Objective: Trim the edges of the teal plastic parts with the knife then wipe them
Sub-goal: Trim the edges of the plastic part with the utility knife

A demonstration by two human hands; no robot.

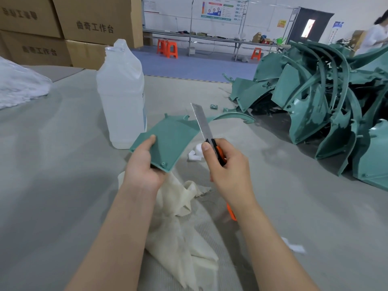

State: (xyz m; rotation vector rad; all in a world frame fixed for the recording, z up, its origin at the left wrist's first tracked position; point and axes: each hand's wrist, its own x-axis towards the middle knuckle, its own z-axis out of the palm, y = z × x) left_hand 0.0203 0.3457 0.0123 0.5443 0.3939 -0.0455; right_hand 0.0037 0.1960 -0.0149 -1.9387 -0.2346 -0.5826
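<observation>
Head view. The left hand (144,164) grips a flat, fan-shaped teal plastic part (172,141), thumb on its upper face and fingers curled beneath. The part is held above the grey tabletop (63,164), just right of the translucent white plastic bottle (121,97). Its surface is matte, with a raised rim, a small round boss at the near corner and a thin curved arm running right. The right hand (226,166) is closed round an orange-and-black snap-blade knife (202,122). Its long silver blade crosses the part's right edge; contact cannot be confirmed. A crumpled cream cloth (182,217) lies nearer than the bottle. A heap of teal plastic parts (325,101) lies well right of it.
</observation>
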